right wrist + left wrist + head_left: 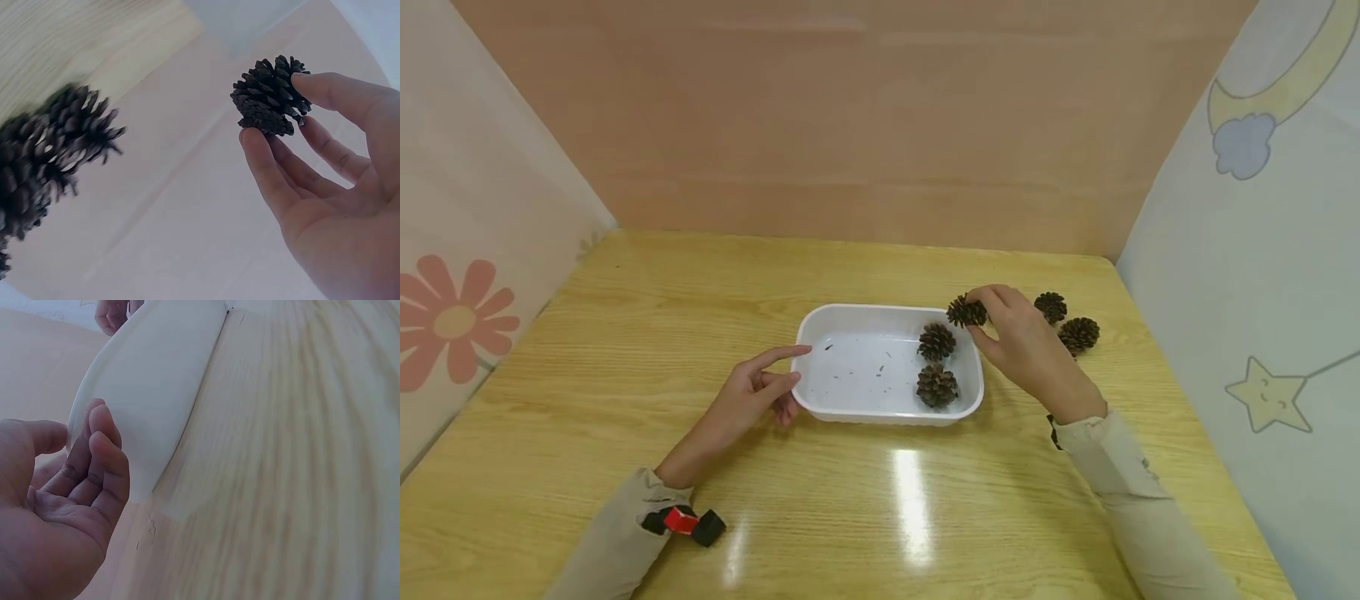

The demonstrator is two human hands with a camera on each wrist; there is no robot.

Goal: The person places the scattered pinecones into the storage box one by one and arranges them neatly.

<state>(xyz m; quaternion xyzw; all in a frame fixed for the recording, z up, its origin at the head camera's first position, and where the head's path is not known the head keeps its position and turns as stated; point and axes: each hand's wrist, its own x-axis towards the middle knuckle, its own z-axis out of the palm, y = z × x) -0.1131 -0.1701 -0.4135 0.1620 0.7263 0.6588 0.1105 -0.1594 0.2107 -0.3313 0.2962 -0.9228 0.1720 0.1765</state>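
Observation:
My right hand (1021, 342) pinches a brown pine cone (966, 312) between thumb and fingers, over the far right corner of a white plastic tray (857, 414). In the right wrist view the same pine cone (269, 97) sits at the fingertips. Inside the tray, two pine cones, one (937, 342) farther back and one (937, 386) nearer, lie at the right end. My left hand (748, 400) holds the tray's left end, index finger and thumb at the rim. The left wrist view shows its other fingers (112, 462) curled beside the tray's outer wall.
Two more pine cones, one (1050, 307) behind and one (1079, 335) in front, lie on the wooden table (700, 292) beyond my right hand. Small dark flakes are scattered on the tray floor. Walls stand at the back, left and right.

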